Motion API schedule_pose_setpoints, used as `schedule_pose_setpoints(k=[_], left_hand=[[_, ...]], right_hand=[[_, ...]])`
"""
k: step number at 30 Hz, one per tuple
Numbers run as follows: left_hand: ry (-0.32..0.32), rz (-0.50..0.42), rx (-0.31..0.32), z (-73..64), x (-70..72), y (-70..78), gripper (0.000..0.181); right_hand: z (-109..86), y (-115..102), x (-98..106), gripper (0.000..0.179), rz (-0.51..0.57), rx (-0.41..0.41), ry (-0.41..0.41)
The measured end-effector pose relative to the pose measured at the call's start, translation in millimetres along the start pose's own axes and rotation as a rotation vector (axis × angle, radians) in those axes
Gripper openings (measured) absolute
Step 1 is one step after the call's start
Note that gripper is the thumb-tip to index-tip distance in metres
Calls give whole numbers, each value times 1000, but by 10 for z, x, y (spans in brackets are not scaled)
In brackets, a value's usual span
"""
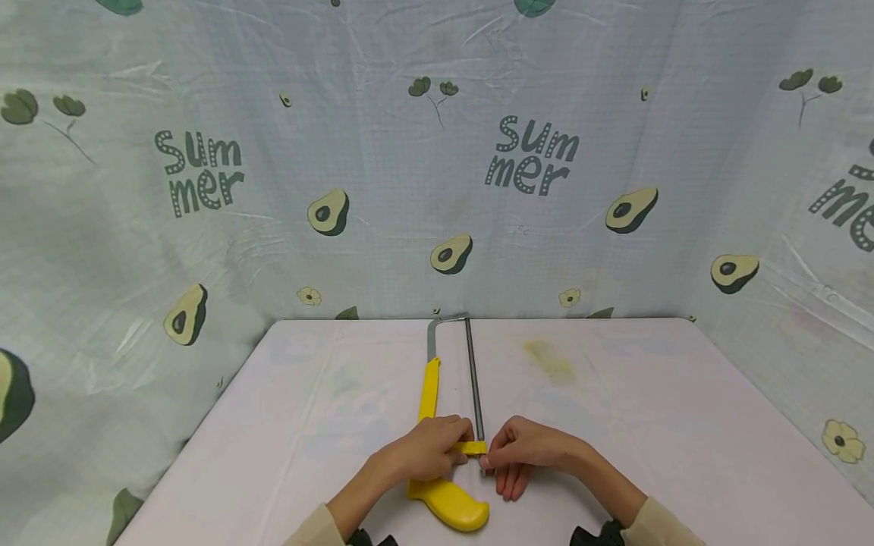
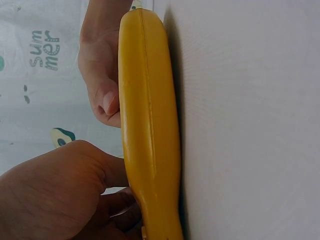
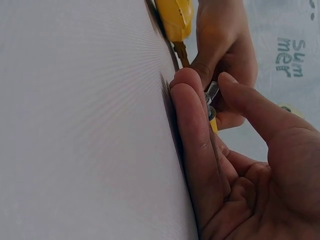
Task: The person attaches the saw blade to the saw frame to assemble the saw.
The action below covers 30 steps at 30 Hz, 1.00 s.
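Observation:
A hacksaw (image 1: 429, 390) with a yellow handle and a grey metal front end lies on the table, its front pointing away from me. My left hand (image 1: 437, 447) grips the yellow frame just ahead of the handle, around the crosspiece by the blade's near end. The dark blade (image 1: 474, 379) runs along the right side of the saw. At its near end my right hand (image 1: 529, 455) pinches the small metal wing nut (image 3: 212, 92) with thumb and fingertips. In the left wrist view the yellow handle (image 2: 150, 100) stands in front of part of the right hand.
The white tabletop (image 1: 614, 394) has a yellowish stain (image 1: 549, 362) to the right of the blade. Behind the table hangs a pale curtain (image 1: 382, 152) printed with avocados and lettering, which also runs along both sides.

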<state>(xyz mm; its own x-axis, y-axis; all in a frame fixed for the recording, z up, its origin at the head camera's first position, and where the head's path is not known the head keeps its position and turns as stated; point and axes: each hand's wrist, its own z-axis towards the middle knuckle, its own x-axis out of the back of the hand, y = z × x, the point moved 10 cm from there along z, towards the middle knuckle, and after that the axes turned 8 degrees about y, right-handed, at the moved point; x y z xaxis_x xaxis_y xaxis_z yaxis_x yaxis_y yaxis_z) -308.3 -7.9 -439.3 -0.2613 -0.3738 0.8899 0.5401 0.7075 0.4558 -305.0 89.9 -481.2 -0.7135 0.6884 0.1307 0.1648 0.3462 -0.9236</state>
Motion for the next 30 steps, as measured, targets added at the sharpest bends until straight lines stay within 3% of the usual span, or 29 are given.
schedule_pose_setpoints(k=[30], left_hand=[[5, 13, 2, -16, 30, 46, 10]], right_hand=[[-14, 6, -12, 29, 19, 29, -61]])
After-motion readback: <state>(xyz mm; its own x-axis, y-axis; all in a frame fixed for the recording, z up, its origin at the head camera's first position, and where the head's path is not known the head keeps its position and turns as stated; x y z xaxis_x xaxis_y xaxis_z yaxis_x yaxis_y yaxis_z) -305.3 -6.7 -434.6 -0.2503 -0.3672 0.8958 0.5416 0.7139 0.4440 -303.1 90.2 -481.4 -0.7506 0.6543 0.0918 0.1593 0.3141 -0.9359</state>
